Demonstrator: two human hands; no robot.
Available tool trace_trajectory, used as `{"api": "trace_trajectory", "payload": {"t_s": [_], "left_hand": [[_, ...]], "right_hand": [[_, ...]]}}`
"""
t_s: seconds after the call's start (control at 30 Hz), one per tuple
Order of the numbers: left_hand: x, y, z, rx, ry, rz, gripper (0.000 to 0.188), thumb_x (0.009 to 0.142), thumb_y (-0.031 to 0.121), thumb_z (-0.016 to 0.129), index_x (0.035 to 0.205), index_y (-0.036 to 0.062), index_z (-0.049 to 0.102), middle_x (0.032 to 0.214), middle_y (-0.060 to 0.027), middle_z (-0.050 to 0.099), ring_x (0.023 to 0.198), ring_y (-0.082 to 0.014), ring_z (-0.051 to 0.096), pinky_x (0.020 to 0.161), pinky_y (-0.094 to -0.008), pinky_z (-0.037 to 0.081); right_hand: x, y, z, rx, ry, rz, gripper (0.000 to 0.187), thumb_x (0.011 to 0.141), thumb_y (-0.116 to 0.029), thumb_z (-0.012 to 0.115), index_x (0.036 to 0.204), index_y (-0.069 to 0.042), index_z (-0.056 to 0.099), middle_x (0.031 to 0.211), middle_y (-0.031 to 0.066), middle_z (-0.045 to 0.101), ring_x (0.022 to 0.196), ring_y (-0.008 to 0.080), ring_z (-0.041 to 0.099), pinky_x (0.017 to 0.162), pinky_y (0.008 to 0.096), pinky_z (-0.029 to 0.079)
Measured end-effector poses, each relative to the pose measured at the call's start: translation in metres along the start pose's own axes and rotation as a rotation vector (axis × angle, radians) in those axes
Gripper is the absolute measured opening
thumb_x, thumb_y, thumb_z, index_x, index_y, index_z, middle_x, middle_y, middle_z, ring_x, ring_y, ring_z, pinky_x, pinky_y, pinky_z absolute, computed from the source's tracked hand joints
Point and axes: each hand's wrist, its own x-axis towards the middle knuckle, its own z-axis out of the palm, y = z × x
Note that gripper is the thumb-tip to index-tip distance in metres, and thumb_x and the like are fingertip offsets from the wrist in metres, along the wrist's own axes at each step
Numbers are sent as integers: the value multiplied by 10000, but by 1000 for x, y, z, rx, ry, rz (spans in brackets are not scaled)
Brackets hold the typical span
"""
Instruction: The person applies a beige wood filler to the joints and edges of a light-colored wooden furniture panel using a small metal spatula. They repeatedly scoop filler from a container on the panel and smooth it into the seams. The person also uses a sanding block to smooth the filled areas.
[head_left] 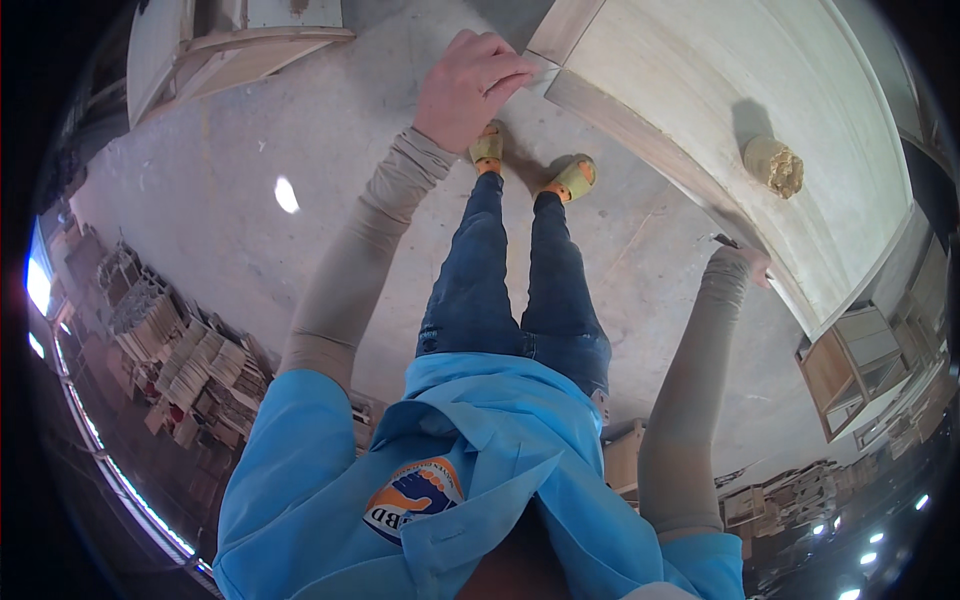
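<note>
A large pale wooden furniture piece (690, 75) with a broad flat top and a darker edge strip stands in front of me to the right. At its near left corner, my left hand (475, 90) is closed in a pinch; a small light sliver shows at the fingertips, too small to name. Farther right, my right hand (748, 263) is against the near edge, its fingers curled and partly hidden. A small dark object (725, 240) pokes out from that hand; its kind is unclear. On the top sits a round tub (773, 167) with crusty yellow-brown paste.
Another wooden furniture piece (235, 45) stands at the far left on the grey concrete floor (240, 210). Stacked wood pieces (195, 360) lie along the left side. A small wooden cabinet (855, 370) is at the right, with more wood stacks (790, 500) behind it.
</note>
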Motion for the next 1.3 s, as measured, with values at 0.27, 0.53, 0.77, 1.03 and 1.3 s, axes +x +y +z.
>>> {"api": "trace_trajectory", "payload": {"t_s": [0.27,0.53,0.77,1.03,1.3], "left_hand": [[32,-25,-16,-15,-251,230,194,809,72,698,997,109,729,900,-13,585,856,-216,509,729,-324,456],[46,-44,-15,-67,-322,364,223,798,52,708,1013,102,728,896,-22,587,830,-222,499,709,-331,451],[59,-50,-22,-80,-352,398,274,751,22,735,1013,104,731,900,-17,596,821,-215,506,699,-322,454],[62,-51,-15,-35,-352,525,274,738,31,721,1002,104,734,913,-6,613,812,-204,513,681,-305,470],[58,-52,-9,99,-362,635,323,720,43,660,1033,106,707,966,6,617,836,-191,535,713,-279,509]], "right_hand": [[-59,-13,31,90,223,53,573,1004,-223,360,1529,-222,129,1445,201,433,1210,388,540,937,529,518],[-76,-24,31,-111,228,52,510,1034,-195,266,1515,-112,121,1341,251,515,1157,392,584,948,538,534],[-83,-29,31,-154,257,46,526,1029,-199,260,1522,-83,117,1340,271,518,1147,398,593,954,511,529],[-79,-25,33,-157,274,44,526,1029,-211,270,1526,-100,141,1339,257,533,1149,401,593,951,517,514],[-81,-28,32,-175,280,63,528,1031,-231,280,1532,-126,147,1346,229,541,1151,387,594,940,496,533]]}}
